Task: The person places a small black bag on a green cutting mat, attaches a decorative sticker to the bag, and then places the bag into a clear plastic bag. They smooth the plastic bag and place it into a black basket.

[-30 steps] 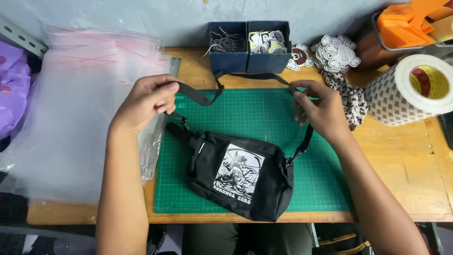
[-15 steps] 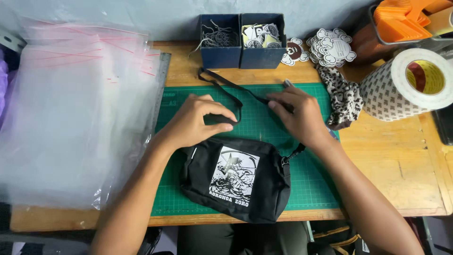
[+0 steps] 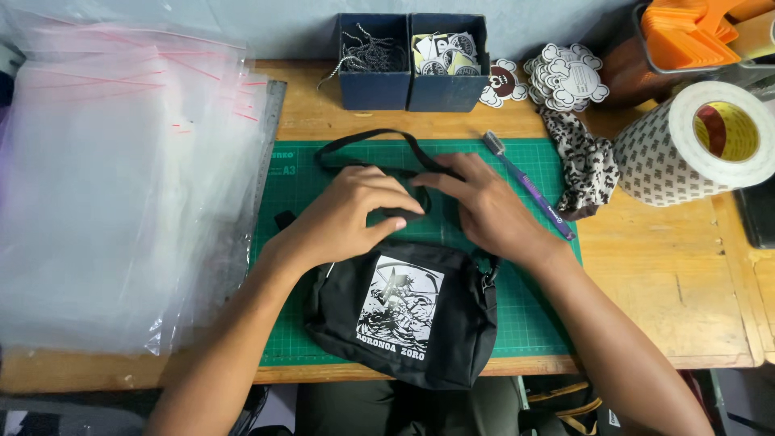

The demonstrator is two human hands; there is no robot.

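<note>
A small black pouch bag (image 3: 404, 319) with a white printed picture lies on a green cutting mat (image 3: 533, 315) near the table's front edge. Its black strap (image 3: 367, 139) loops toward the back of the mat. My left hand (image 3: 351, 214) presses and pinches folded strap just above the bag. My right hand (image 3: 484, 206) lies beside it, fingertips on the same bunch of strap. Both hands are close together, almost touching.
A thick stack of clear zip bags (image 3: 121, 186) covers the left side. Two dark blue boxes (image 3: 412, 60) with chains and stickers stand at the back. A purple pen (image 3: 529, 186), patterned cloth (image 3: 585, 165), sticker piles (image 3: 565, 77), big tape roll (image 3: 694, 145) and orange tray (image 3: 694, 36) sit right.
My hands held the strap stretched wide apart, then came together over the bag, folding the strap into a bunch. The view has shifted closer.
</note>
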